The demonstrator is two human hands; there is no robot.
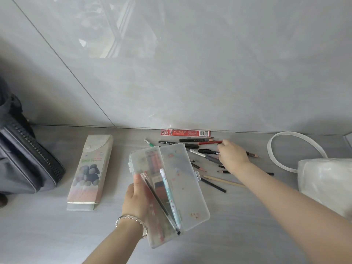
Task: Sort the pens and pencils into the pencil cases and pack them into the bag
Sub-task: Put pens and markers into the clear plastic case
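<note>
Sorting is part done, by the look of it. The left hand (136, 197) grips the clear case (182, 187) by its near left side, thumb over the rim, and holds it open and tilted above the tabletop (57, 235). A blue-and-white pen (169, 197) and other pens lie in the left half. The pile of pens and pencils (202, 155) lies beyond and to the right of the case, close to the wall (190, 73), and most of the long axes run left to right along it. The right hand (233, 157) is the nearer one and is already on the pile, palm down. Its fingertips are at the right end of a red pencil (209, 143) and just above a black pen (208, 151); whether they pinch either cannot be told. The open lid half of the case sits between the pile and the filled half, so I judge any item must be lifted over it. A printed case (89, 172) lies closed to the left, with the grey bag (24, 164) beyond it. A red packet (185, 133) lies against the wall and a white pouch (323, 180) at far right.
</note>
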